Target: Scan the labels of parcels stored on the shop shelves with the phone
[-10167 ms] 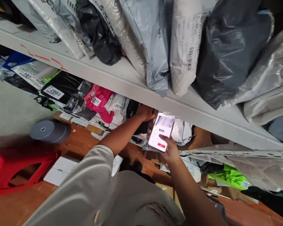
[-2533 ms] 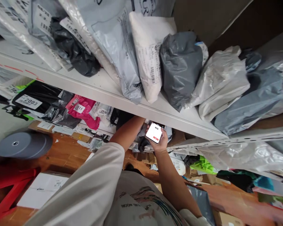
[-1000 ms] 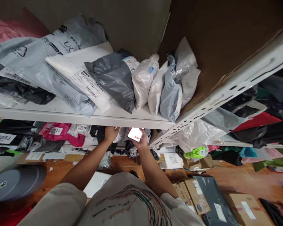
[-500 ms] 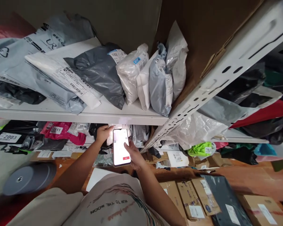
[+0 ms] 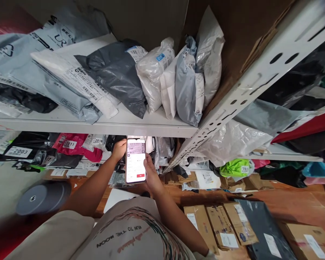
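A phone (image 5: 135, 162) with a lit screen is held upright in my right hand (image 5: 152, 176), whose fingers wrap its right side. The screen shows a camera picture of a label at the top and a red button low down. My left hand (image 5: 119, 150) is at the lower shelf, left of the phone's top edge. Its fingers are closed, partly behind the phone, and what they grip is hidden. Just behind the phone, a white package (image 5: 150, 144) with a label partly shows under the upper shelf (image 5: 97, 128).
Grey and white parcels, including a dark grey bag (image 5: 116, 74), stand on the upper shelf. A perforated metal post (image 5: 233, 104) slants down at the right. Numbered bags such as a pink one (image 5: 78, 146) fill the lower shelf. Cardboard boxes (image 5: 219, 227) lie on the floor.
The phone's screen now shows a label picture, where it was mostly white. The phone and right hand have shifted slightly up and left. The whole view has shifted a little.
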A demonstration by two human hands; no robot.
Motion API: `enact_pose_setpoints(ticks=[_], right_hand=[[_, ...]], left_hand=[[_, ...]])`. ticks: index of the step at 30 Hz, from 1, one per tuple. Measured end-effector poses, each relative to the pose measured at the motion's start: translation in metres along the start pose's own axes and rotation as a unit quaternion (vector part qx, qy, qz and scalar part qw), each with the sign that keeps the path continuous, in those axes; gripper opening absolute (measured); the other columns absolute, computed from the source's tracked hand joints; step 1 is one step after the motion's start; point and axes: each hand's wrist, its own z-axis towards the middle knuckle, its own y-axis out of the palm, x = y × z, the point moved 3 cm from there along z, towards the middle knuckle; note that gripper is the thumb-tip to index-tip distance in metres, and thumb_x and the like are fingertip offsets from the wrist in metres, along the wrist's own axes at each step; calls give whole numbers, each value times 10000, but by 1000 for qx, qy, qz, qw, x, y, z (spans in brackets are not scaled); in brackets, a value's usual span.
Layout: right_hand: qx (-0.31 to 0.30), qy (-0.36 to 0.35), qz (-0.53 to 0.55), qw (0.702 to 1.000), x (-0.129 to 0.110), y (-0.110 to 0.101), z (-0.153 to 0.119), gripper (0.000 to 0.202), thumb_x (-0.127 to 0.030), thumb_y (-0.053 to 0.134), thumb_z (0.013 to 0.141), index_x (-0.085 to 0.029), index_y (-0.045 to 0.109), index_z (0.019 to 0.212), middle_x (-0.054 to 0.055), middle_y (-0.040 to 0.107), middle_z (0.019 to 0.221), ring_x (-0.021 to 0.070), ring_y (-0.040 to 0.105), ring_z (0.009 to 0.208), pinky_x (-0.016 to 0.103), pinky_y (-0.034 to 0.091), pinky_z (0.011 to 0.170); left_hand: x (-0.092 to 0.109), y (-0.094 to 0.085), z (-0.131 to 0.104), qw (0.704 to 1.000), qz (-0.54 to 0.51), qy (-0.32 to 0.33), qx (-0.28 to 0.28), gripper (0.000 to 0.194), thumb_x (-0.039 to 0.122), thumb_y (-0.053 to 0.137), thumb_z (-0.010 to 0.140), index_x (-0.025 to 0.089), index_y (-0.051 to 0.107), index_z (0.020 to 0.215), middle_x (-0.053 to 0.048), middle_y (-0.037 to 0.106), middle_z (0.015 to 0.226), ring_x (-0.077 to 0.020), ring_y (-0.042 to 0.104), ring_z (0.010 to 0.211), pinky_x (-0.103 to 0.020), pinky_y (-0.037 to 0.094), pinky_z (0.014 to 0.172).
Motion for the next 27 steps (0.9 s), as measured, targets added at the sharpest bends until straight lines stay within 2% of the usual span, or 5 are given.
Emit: enact_pose_setpoints(ticks=[4, 10, 18, 23, 27], right_hand=[[-18, 3, -5, 1000, -5, 7, -4, 402, -527, 718, 761, -324, 557, 1068, -7, 760, 984, 242, 747, 774, 430, 609, 737], [-12, 4, -14, 1000, -7, 9, -6, 423, -537, 725, 747, -330, 549, 1072, -11, 748, 1008, 261, 734, 918, 448, 596, 809], [8, 15, -36, 999, -6, 4, -6, 488, -552, 727, 729, -315, 507, 1095, -2, 738, 1031, 250, 725, 924, 417, 570, 839], [-11, 36, -44, 998, -12, 10, -10, 544, -572, 727, 715, -304, 464, 1108, 26, 742, 1007, 287, 703, 1011, 443, 571, 830], [-16, 42, -44, 998, -18, 15, -15, 544, -555, 734, 709, -299, 463, 1105, 29, 729, 1047, 281, 685, 1051, 441, 557, 871]], left_hand=[[3, 0, 0, 1000, -9, 7, -3, 251, 446, 621, 569, 197, 619, 598, -41, 662, 682, -260, 617, 784, -346, 498, 706], [5, 0, -1, 1000, -17, 9, -3, 251, 449, 625, 549, 201, 613, 588, -40, 649, 678, -256, 599, 781, -340, 478, 705], [6, 0, -4, 1000, -25, -1, 4, 265, 445, 640, 549, 186, 623, 604, -26, 638, 665, -228, 575, 727, -315, 458, 660], [6, 0, -5, 999, -35, -6, 11, 240, 413, 653, 545, 181, 629, 603, -12, 623, 640, -209, 561, 684, -300, 447, 633], [6, 0, -4, 999, -45, -13, 19, 194, 369, 668, 542, 182, 626, 574, -7, 621, 628, -206, 568, 686, -294, 454, 635]])
